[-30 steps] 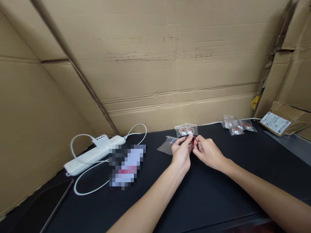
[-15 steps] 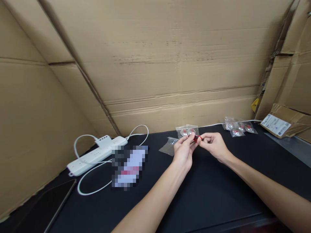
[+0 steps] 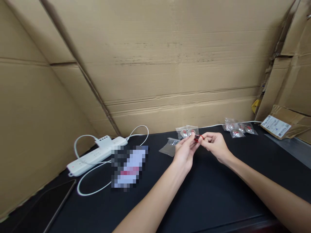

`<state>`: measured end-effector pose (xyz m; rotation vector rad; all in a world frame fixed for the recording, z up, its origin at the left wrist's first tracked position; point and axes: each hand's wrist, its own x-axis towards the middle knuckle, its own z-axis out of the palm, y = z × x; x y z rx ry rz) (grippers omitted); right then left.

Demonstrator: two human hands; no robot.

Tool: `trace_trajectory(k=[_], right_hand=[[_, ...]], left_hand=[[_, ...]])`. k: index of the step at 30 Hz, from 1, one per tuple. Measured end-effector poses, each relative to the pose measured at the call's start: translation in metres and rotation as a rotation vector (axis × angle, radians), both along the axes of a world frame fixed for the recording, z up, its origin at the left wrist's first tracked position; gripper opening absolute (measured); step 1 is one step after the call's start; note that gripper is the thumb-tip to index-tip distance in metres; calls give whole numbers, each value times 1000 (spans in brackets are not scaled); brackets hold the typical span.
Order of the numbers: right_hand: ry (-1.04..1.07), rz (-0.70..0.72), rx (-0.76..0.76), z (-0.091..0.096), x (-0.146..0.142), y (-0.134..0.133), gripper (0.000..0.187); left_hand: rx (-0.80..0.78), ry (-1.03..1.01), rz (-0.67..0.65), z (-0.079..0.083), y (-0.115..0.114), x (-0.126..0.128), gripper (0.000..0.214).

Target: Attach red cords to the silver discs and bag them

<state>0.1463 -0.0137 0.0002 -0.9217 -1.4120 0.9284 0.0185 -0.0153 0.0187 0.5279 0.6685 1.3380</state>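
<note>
My left hand (image 3: pixel 185 152) and my right hand (image 3: pixel 215 145) meet above the black table (image 3: pixel 213 194), fingertips pinched together on a small red part (image 3: pixel 198 138). Both hands are closed on it. Just behind them lie two clear bags with red and silver round pieces (image 3: pixel 187 132). An empty-looking clear bag (image 3: pixel 168 147) lies to the left of my left hand.
A pile of several similar clear bags (image 3: pixel 236 127) sits at the back right. A white power strip (image 3: pixel 97 153) with a looping white cable (image 3: pixel 91 189) lies at the left, a dark tablet (image 3: pixel 46 210) at the front left. Cardboard walls (image 3: pixel 170 64) surround the table.
Both hands have shifted slightly right and farther away with the red part between them. The view has also drifted a little.
</note>
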Motion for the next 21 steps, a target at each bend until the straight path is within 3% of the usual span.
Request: trace_trajectory(k=[8,21], right_hand=[[-169,-30,67,-6,-3,-2,9],[-113,17,39,-2,0,-1,12]], left_hand=[[-15,21,-43,-7,0,-1,6],[39,52,-34,-3,9,-7,6]])
